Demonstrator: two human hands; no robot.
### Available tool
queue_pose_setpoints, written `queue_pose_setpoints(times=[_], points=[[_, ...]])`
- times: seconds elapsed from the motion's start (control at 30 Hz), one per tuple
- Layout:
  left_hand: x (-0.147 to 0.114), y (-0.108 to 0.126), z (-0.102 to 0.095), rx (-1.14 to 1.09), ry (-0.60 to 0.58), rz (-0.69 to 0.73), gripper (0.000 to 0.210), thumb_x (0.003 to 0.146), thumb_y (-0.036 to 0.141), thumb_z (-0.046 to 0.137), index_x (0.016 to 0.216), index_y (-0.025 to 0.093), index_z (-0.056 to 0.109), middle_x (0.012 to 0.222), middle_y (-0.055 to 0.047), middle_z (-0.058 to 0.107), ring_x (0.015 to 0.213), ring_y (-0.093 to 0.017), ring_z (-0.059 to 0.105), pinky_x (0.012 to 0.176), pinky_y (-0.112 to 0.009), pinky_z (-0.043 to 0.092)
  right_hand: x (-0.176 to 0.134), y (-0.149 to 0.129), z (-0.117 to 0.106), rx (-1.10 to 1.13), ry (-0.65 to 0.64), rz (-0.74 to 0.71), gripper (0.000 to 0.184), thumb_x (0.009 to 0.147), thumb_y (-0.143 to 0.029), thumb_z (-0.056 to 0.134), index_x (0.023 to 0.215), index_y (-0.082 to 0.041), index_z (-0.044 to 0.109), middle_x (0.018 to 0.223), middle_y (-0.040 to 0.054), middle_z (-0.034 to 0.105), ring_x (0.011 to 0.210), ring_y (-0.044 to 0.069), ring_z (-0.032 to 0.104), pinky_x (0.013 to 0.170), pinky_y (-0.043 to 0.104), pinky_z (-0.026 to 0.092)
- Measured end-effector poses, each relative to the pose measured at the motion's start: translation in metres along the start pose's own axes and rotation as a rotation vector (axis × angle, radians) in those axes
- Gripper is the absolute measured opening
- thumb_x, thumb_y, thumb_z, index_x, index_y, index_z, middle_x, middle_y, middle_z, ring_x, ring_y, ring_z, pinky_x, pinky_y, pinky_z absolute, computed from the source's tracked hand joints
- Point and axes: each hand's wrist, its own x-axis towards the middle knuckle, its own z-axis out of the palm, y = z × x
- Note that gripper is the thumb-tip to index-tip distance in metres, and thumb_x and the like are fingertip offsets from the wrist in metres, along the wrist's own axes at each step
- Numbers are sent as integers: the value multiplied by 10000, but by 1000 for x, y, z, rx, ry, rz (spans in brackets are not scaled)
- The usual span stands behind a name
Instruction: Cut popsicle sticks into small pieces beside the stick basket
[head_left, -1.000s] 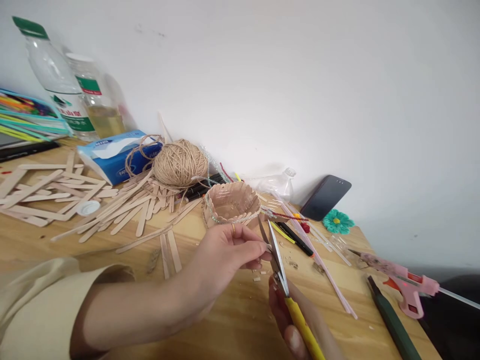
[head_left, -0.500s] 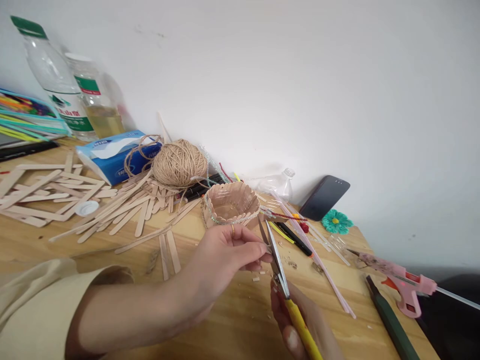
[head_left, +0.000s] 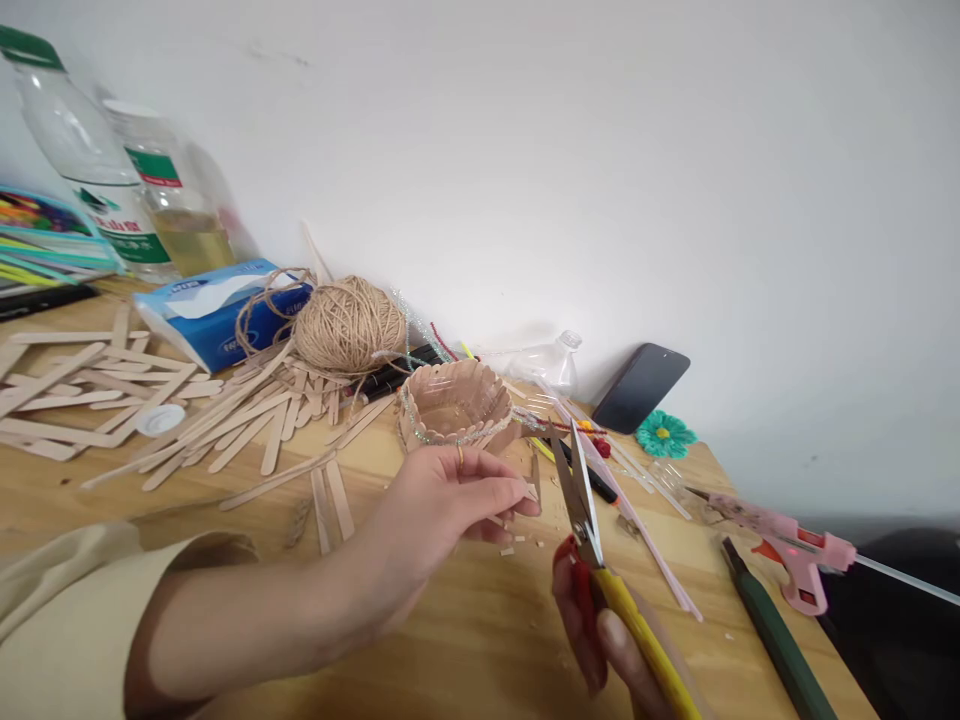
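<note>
My left hand (head_left: pixel 457 510) is closed in a pinch, with a small pale wooden piece (head_left: pixel 532 490) showing at the thumb and fingertips. In my right hand (head_left: pixel 622 640) is a pair of scissors (head_left: pixel 589 520) with yellow and red handles. The scissor blades are slightly apart and point up and away, just right of the left fingertips, not touching the piece. Behind the left hand stands a small round basket (head_left: pixel 457 405) made of craft sticks around clear plastic, with a sparkly silver pipe cleaner along its rim. Tiny wood chips lie beneath the hands.
Craft sticks (head_left: pixel 247 425) spread over the left side, near a twine ball (head_left: pixel 350 325) and tissue pack (head_left: pixel 225 310). Bottles (head_left: pixel 97 170) stand at back left. To the right are a phone (head_left: pixel 641 388), teal crocheted flower (head_left: pixel 666 434), pink glue gun (head_left: pixel 795 545) and dark green tool (head_left: pixel 776 630).
The scissors have moved right, away from the left fingertips, and their blades have opened wider. My left hand keeps its pinch. The whole view has shifted slightly.
</note>
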Motion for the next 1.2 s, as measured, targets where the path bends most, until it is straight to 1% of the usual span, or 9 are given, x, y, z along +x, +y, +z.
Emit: queue_pose_setpoints(times=[0.17, 0.3, 0.4, 0.53, 0.73, 0.87, 0.97, 1.1, 1.2], points=[[-1, -1, -1, 31, -32, -5, 82, 682, 228, 663, 646, 157, 645, 666, -10, 644, 688, -124, 559, 546, -202, 447, -6, 17, -9, -133, 143, 178, 397, 640, -579, 662, 742, -221, 526, 606, -23, 496, 565, 169, 503, 517, 259, 425], [0, -3, -1, 47, -33, -16, 88, 671, 245, 681, 651, 167, 646, 673, -1, 630, 695, -122, 552, 534, -191, 441, -10, 25, -6, 92, 18, 24, 539, 678, -752, 442, 746, -222, 512, 597, -19, 471, 493, 143, 468, 454, 255, 398], [-1, -3, -1, 53, -27, -19, 82, 661, 243, 688, 647, 169, 656, 677, 0, 624, 701, -123, 552, 534, -190, 438, -5, 20, -4, 114, -6, 38, 546, 725, -738, 362, 803, -215, 501, 610, -15, 481, 448, 133, 452, 412, 256, 389], [-4, 0, 1, 74, -13, -29, 77, 643, 232, 694, 627, 167, 656, 665, 4, 616, 668, -114, 541, 520, -184, 428, 5, 12, -12, -367, 120, 109, 321, 757, -464, 528, 936, -199, 543, 711, 24, 571, 605, 200, 564, 535, 312, 467], [-4, 1, -1, 151, -92, -62, 111, 699, 254, 654, 644, 157, 660, 673, -13, 644, 642, -106, 557, 514, -176, 427, 9, 22, -19, -774, 112, 24, 420, 779, -397, 560, 1118, -149, 563, 1105, 141, 637, 992, 294, 603, 832, 428, 470], [-2, -2, -2, 187, -75, -45, 108, 699, 251, 659, 644, 159, 651, 666, -4, 623, 638, -109, 556, 524, -186, 440, 4, 19, -24, -1095, 103, 13, 405, 767, -522, 570, 933, -166, 667, 892, 157, 702, 778, 351, 672, 542, 396, 489], [-1, -4, -2, 211, -47, -22, 79, 675, 240, 679, 653, 169, 653, 683, 13, 595, 632, -104, 526, 531, -194, 447, 6, 10, -29, -1248, 99, 23, 392, 755, -566, 579, 671, -194, 669, 623, 125, 684, 536, 320, 664, 372, 299, 340], [1, -5, -2, 230, -42, -14, 56, 686, 227, 670, 657, 181, 660, 704, 19, 592, 650, -99, 506, 549, -186, 438, 13, -3, -29, -1263, 173, -26, 315, 807, -446, 576, 630, -196, 652, 576, 104, 667, 520, 278, 656, 370, 265, 286], [2, -6, -2, 237, -48, 7, 48, 688, 217, 669, 656, 182, 660, 703, 22, 599, 645, -92, 500, 565, -186, 427, 18, -19, -25, -871, 218, -110, 310, 876, -356, 461, 702, -199, 663, 663, 82, 686, 602, 251, 656, 457, 290, 397]])
